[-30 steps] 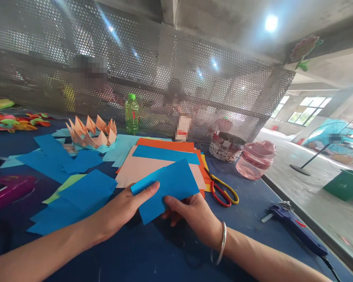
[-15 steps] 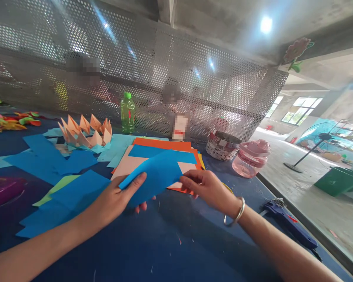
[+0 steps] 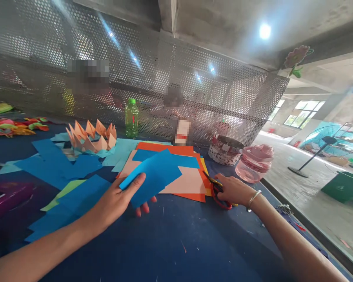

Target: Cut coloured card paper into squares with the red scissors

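My left hand (image 3: pixel 122 200) is closed on a folded blue sheet of paper (image 3: pixel 161 176), thumb on top and fingertips showing below it. The paper is held tilted over the near edge of a stack of coloured sheets (image 3: pixel 186 181), peach and orange, with a blue strip lying across the top. To the right of that stack, my right hand (image 3: pixel 235 191) has its fingers closed round the handles of a pair of scissors (image 3: pixel 224 205) with red loops. The dark blades point up and left, over the stack's right edge.
Blue paper pieces (image 3: pixel 54 166) and a folded peach paper ring (image 3: pixel 91 137) lie left, near a purple tool (image 3: pixel 10 197). Behind stand a green bottle (image 3: pixel 131 119), a round basket (image 3: pixel 225 150) and a pink jug (image 3: pixel 254 163). A perforated metal screen (image 3: pixel 147 74) closes the back.
My right hand has left the blue paper, moved right and taken hold of the scissors. My left hand still holds the paper in nearly the same place.
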`<state>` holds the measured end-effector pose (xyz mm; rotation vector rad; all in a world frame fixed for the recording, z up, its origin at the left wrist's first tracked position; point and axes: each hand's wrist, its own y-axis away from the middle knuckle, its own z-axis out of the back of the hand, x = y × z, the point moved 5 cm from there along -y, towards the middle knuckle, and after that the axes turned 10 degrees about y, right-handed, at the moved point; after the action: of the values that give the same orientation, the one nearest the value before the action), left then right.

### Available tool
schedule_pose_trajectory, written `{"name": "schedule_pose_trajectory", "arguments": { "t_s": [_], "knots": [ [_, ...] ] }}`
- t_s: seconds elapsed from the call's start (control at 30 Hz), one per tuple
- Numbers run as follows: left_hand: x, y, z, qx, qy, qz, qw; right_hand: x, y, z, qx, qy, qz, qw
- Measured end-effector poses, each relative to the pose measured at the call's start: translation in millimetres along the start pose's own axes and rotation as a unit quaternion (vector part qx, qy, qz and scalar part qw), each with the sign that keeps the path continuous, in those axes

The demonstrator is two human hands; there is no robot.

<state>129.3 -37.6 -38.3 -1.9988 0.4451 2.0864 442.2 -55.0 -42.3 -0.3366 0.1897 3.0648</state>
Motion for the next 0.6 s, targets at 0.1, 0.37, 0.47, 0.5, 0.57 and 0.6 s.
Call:
{"name": "schedule_pose_trajectory", "arguments": {
  "t_s": [0.1,0.37,0.47,0.5,0.57,0.6],
  "knots": [
    [-1,1,1.7,-0.012,0.008,0.002,1.000,-2,-4,3,-0.023,-0.022,-0.020,0.999],
    [2,-5,6.7,-0.006,0.050,-0.020,0.999,7,8,31,-0.130,-0.082,-0.039,0.987],
    [2,-4,7.1,-0.006,0.065,-0.032,0.997,8,13,33,-0.165,-0.070,-0.006,0.984],
    [2,-4,7.4,-0.011,0.067,-0.031,0.997,5,12,33,-0.169,-0.049,-0.009,0.984],
    [2,-3,7.5,-0.013,0.067,-0.029,0.997,-4,11,32,-0.179,-0.022,-0.035,0.983],
    [3,-4,7.2,-0.011,0.067,-0.028,0.997,-8,9,32,-0.188,-0.025,-0.050,0.981]
  ]
}}
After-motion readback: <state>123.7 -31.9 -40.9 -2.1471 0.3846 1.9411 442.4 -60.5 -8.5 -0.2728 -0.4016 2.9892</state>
